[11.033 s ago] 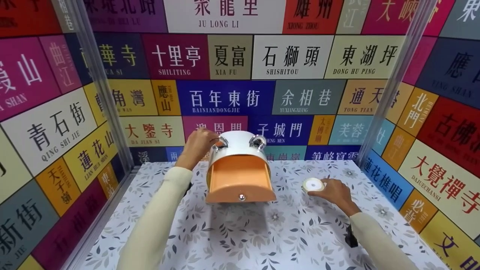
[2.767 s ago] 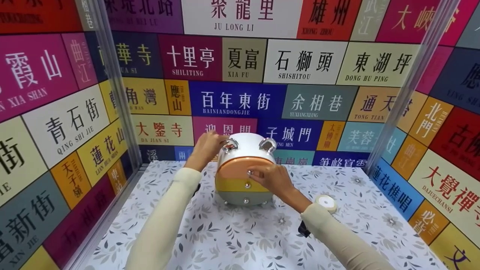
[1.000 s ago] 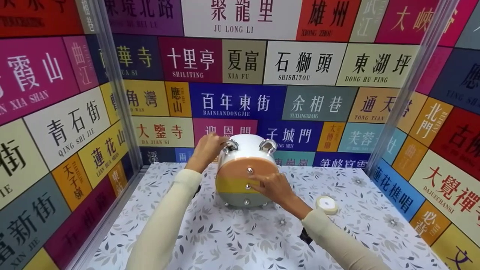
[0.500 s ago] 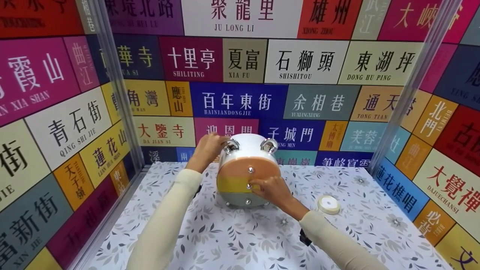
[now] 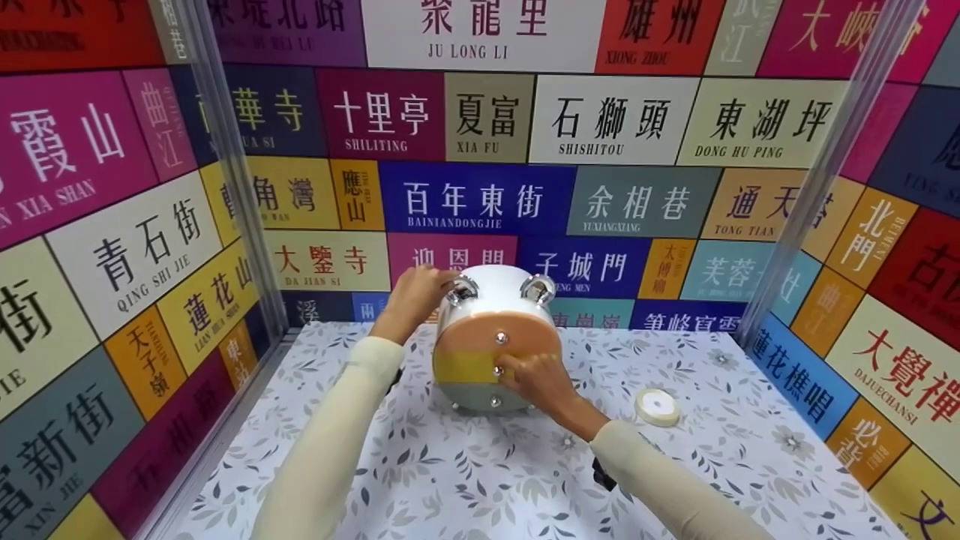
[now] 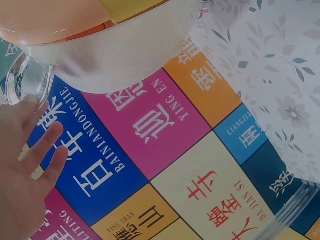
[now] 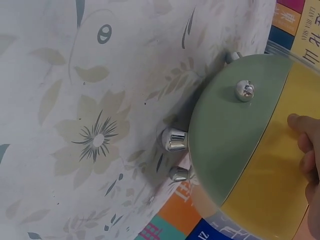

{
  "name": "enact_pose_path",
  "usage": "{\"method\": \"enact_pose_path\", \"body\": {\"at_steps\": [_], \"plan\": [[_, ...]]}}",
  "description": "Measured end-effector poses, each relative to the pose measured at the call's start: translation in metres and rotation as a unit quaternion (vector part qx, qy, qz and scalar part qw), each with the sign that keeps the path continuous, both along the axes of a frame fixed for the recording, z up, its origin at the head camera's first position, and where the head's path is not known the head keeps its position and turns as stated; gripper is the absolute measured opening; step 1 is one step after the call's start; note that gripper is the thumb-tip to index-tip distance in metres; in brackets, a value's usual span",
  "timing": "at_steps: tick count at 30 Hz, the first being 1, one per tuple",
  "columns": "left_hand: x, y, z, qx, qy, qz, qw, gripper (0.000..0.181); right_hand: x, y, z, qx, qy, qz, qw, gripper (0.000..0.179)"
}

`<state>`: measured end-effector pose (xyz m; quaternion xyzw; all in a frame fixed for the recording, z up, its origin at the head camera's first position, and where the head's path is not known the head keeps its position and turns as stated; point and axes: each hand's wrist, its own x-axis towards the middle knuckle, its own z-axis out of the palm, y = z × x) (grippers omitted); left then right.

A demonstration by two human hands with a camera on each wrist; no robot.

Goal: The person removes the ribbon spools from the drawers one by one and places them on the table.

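Observation:
A small rounded white chest of drawers (image 5: pixel 491 281) has chrome rings like ears on top. Its round front bands into an orange drawer (image 5: pixel 469 334), a yellow drawer (image 5: pixel 461 367) and a grey-green drawer (image 7: pixel 235 125), each with a silver knob. By thumb and fingertips, my left hand (image 5: pixel 416 296) holds the left chrome ring (image 6: pixel 30 80). My right hand (image 5: pixel 541 382) pinches the middle knob (image 5: pixel 498 370) on the yellow drawer; in the right wrist view the fingers hide that knob. All drawers look closed in the head view, though the left wrist view shows a thin orange-red strip beside the yellow front.
To the right on the leaf-patterned tabletop (image 5: pixel 450 480) lies a cream roll with a white centre (image 5: pixel 658 406), like tape. Colourful panels with Chinese place names (image 5: pixel 480 199) stand behind and at both sides. Clear upright posts (image 5: pixel 232 172) mark the corners.
Earlier the orange drawer was pulled out and my right hand held the roll. The drawer then closed, the roll lay on the table, and my right hand moved from the top knob to the middle one.

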<state>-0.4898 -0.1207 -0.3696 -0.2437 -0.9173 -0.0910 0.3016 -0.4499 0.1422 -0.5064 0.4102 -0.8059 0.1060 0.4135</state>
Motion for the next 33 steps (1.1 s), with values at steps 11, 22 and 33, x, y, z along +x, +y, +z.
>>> {"method": "enact_pose_path", "body": {"at_steps": [11, 22, 33], "plan": [[0.002, 0.001, 0.001, 0.015, -0.011, -0.004, 0.9998, 0.015, 0.001, -0.001, -0.001, 0.015, 0.027, -0.011, 0.9995, 0.014], [0.002, -0.001, 0.003, 0.006, -0.013, -0.005, 0.9999, 0.017, 0.014, 0.0, 0.003, 0.021, 0.046, 0.001, 0.9987, 0.02], [0.002, 0.0, 0.001, 0.016, -0.004, -0.01, 0.9998, 0.018, 0.03, 0.004, 0.005, 0.031, 0.038, 0.023, 0.9985, 0.01]]}}
